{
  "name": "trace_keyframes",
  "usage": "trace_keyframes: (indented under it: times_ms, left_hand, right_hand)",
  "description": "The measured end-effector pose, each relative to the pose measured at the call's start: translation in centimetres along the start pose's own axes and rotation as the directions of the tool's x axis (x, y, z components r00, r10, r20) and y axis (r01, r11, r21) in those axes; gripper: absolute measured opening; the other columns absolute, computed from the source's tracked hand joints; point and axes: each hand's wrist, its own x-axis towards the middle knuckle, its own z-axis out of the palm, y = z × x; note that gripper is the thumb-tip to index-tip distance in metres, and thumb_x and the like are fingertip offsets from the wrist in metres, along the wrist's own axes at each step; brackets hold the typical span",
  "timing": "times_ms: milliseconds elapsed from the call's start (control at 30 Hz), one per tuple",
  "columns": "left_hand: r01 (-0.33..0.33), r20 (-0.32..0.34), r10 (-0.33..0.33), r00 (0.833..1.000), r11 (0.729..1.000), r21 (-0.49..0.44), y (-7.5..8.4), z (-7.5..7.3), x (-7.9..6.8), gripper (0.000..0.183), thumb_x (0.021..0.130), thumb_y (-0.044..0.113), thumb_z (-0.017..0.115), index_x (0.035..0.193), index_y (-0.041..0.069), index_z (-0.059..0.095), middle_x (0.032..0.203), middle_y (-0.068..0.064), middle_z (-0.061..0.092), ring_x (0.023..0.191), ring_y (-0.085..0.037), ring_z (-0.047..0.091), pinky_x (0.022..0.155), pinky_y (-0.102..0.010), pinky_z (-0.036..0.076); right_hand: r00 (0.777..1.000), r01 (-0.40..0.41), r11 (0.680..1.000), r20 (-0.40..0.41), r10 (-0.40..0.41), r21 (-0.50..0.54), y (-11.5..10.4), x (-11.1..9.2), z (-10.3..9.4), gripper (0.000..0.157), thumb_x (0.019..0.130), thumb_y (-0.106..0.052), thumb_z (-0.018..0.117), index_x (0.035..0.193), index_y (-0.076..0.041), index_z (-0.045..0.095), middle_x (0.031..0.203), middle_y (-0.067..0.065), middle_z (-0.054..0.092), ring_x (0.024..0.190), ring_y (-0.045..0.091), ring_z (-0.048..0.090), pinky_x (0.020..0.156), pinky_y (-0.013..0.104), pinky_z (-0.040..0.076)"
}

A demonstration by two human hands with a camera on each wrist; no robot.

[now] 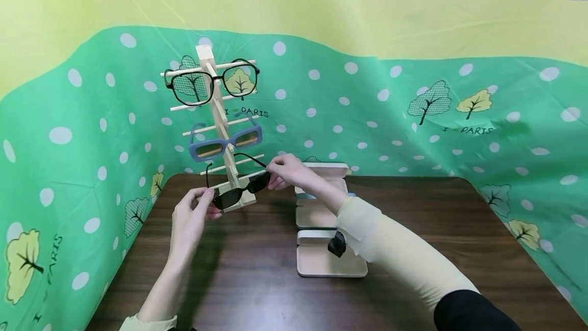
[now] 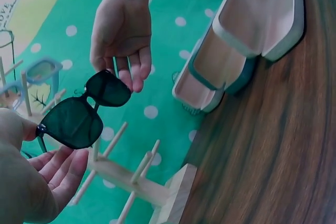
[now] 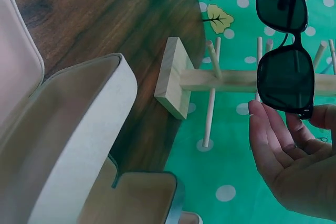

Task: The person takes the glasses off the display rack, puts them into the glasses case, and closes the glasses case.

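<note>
Both hands hold a pair of black sunglasses (image 1: 228,199) by its two ends, in front of the lower part of a wooden eyewear stand (image 1: 220,116). My left hand (image 1: 190,218) pinches the left end near the hinge. At the other end, my right hand (image 1: 290,171) pinches the frame between thumb and fingers. The dark lenses face me, and the temples point back toward the stand. Blue-framed sunglasses (image 1: 209,150) rest on the pegs just above. Black-rimmed eyeglasses (image 1: 218,78) sit on the top pegs. In the right wrist view the stand's square base (image 3: 173,80) shows.
Three open glasses cases stand in a row right of the stand: a pale front case (image 1: 331,264), a blue-edged middle case (image 2: 210,56) and a far case (image 2: 194,90). My right forearm passes over them. A dotted green cloth (image 1: 390,132) hangs behind the brown wooden table (image 1: 257,285).
</note>
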Motion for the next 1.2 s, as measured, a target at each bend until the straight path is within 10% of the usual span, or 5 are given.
trace_keyframes:
  times_ms: [533,1200]
  left_hand:
    - [-0.067,-0.046,0.069,0.997,0.996,0.06,1.3,2.8,-4.5,0.032,0.104,0.038,0.058,0.115,0.008,0.064,0.084,-0.004,0.07,0.07,-0.004,0.071,0.073,-0.024,0.061]
    - [-0.1,0.052,0.098,0.994,0.994,0.039,1.0,5.9,-5.6,0.03,0.106,0.031,0.058,0.119,0.005,0.067,0.096,-0.013,0.074,0.072,-0.003,0.069,0.078,-0.025,0.059]
  right_hand:
    - [0.997,0.077,0.996,-0.02,-0.078,-0.045,0.7,-3.6,-2.2,0.025,0.101,-0.02,0.052,0.1,-0.001,0.068,0.092,0.02,0.075,0.072,0.015,0.073,0.073,0.032,0.063]
    - [0.99,0.121,0.992,-0.071,-0.124,-0.046,3.6,-9.5,-5.0,0.026,0.101,-0.018,0.051,0.097,0.001,0.068,0.094,0.023,0.075,0.081,0.026,0.076,0.081,0.044,0.063]
